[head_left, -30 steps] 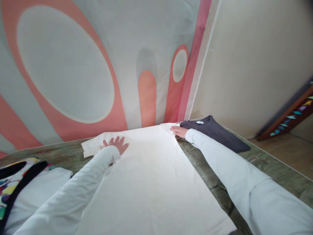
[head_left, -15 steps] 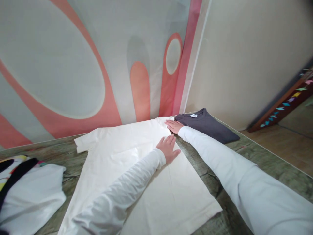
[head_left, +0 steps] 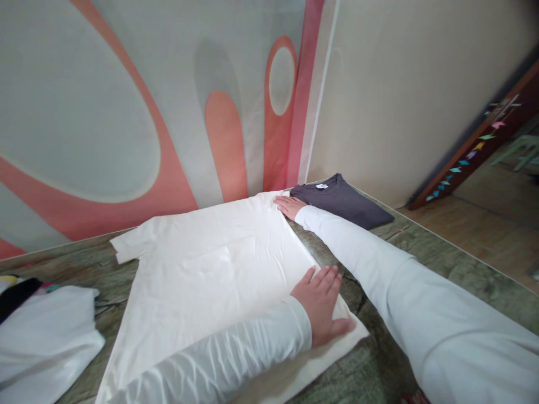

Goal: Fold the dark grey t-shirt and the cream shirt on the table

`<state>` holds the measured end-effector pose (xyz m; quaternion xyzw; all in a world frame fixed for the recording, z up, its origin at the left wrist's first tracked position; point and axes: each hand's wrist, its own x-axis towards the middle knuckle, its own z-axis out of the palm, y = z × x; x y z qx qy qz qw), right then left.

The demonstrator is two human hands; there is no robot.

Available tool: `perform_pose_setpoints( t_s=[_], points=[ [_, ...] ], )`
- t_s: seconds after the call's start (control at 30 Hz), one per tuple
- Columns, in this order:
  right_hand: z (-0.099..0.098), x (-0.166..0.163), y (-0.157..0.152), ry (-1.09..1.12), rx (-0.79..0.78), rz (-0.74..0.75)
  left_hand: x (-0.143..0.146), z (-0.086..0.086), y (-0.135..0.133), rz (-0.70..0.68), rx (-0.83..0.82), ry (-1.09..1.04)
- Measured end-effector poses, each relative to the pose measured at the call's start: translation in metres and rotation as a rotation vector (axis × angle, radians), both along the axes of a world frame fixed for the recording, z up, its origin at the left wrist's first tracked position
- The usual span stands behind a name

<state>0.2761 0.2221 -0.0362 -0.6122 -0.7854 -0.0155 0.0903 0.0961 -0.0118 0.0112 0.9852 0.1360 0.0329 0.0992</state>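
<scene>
Left hand (head_left: 322, 306) lies palm down with fingers extended and close together, pressing the white cotton T-shirt (head_left: 202, 264) near its hem corner and gripping nothing. Right hand (head_left: 289, 206), reaching further out on a straight arm, is likewise flat and open, its fingers resting on the shirt's shoulder edge. The shirt is spread face down across the grey-green wood-grain desk (head_left: 425, 252), between and to the left of both hands, with one short sleeve extending well to the left. Just beyond the right hand sits a folded dark grey T-shirt (head_left: 343, 197), close to but apart from the fingers. Far left of the left hand lies a crumpled white garment (head_left: 46, 331). Judgement: the cloth is being pressed flat along its right edge. Any lift or fold would call for a pinch on that edge, since neither hand has one.
</scene>
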Motion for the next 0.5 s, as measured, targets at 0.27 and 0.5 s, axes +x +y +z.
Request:
perform_pose_setpoints(
  t_s=[0.27, 0.5],
  points=[
    [0.004, -0.001, -0.007, 0.030, 0.032, 0.009, 0.005, -0.003, -0.030, -0.047, -0.083, 0.086],
    [0.002, 0.000, -0.001, 0.004, -0.005, -0.002, 0.000, 0.016, -0.018, -0.163, -0.311, -0.127]
  ],
)
